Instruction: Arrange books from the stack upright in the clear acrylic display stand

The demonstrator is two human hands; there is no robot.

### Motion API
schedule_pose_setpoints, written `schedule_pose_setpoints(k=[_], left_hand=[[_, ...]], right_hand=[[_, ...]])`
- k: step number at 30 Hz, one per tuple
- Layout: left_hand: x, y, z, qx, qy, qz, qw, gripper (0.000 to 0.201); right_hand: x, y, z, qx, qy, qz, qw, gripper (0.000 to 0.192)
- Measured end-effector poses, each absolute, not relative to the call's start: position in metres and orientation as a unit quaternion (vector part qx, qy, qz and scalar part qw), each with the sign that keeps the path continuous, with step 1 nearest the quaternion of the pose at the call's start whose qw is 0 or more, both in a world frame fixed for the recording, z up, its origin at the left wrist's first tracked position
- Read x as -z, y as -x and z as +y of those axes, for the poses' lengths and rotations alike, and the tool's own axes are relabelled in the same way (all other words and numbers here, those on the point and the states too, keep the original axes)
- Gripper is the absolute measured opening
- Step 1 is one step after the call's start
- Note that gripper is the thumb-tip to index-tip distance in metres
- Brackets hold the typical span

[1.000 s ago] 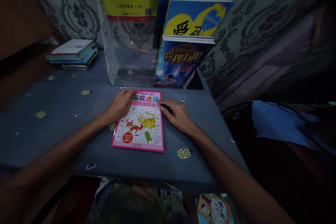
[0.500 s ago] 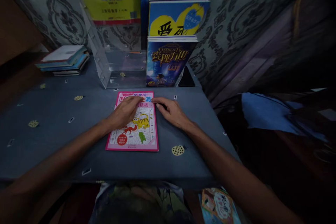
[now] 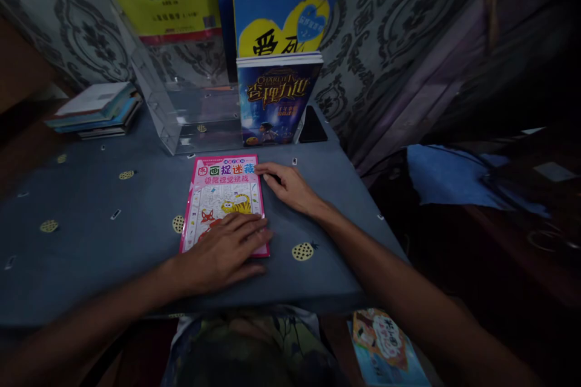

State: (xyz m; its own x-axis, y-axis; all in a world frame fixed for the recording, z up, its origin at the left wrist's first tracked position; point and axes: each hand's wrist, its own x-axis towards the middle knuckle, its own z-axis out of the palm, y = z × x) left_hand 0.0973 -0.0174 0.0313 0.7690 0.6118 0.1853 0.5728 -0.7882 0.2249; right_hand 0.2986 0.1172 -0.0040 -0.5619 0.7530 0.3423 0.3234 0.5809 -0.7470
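Observation:
A pink-bordered picture book lies flat on the table, its cover showing a yellow tiger and a red fox under large Chinese characters. Across the lower part of that cover stretches my left hand, fingers extended and a little apart, hiding the bottom of the picture. My right hand rests by the book's upper right edge. Its index fingertip touches the cover near the title, the thumb is held a little below, and the other fingers are partly hidden. Neither hand grips the book.
Behind the book stands a clear acrylic rack with several upright books, a dark blue novel in front. A black phone lies beside it. Stacked books sit at the left back. Another book is below the table's front edge.
My left hand has slid from the title down to the lower part of the cover, uncovering the title. My right hand stays at the upper right edge. The view has shifted slightly.

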Motion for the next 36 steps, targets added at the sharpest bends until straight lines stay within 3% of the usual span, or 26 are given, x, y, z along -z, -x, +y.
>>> schedule_pose_setpoints(k=[5, 10, 17, 22, 28, 36], left_hand=[[-0.025, -0.102, -0.024, -0.091, -0.942, 0.323, 0.021, 0.047], [-0.034, -0.097, -0.028, -0.106, -0.939, 0.328, -0.003, 0.031], [-0.054, -0.083, -0.015, -0.124, -0.910, 0.392, 0.054, 0.027], [-0.046, -0.090, 0.022, -0.146, -0.899, 0.407, 0.064, 0.021], [-0.038, -0.102, 0.062, -0.128, -0.868, 0.477, 0.047, 0.022], [-0.053, -0.136, 0.076, 0.016, -0.811, 0.583, -0.047, 0.045]], right_hand=[[0.003, -0.299, 0.117, -0.316, 0.328, -0.825, 0.335, 0.036], [0.000, -0.299, 0.115, -0.324, 0.336, -0.816, 0.342, 0.033], [-0.003, -0.299, 0.113, -0.323, 0.359, -0.808, 0.338, 0.031], [0.002, -0.303, 0.120, -0.245, 0.360, -0.836, 0.334, 0.040], [0.007, -0.303, 0.126, -0.212, 0.394, -0.840, 0.307, 0.044], [0.016, -0.305, 0.136, -0.337, 0.388, -0.781, 0.355, 0.042]])
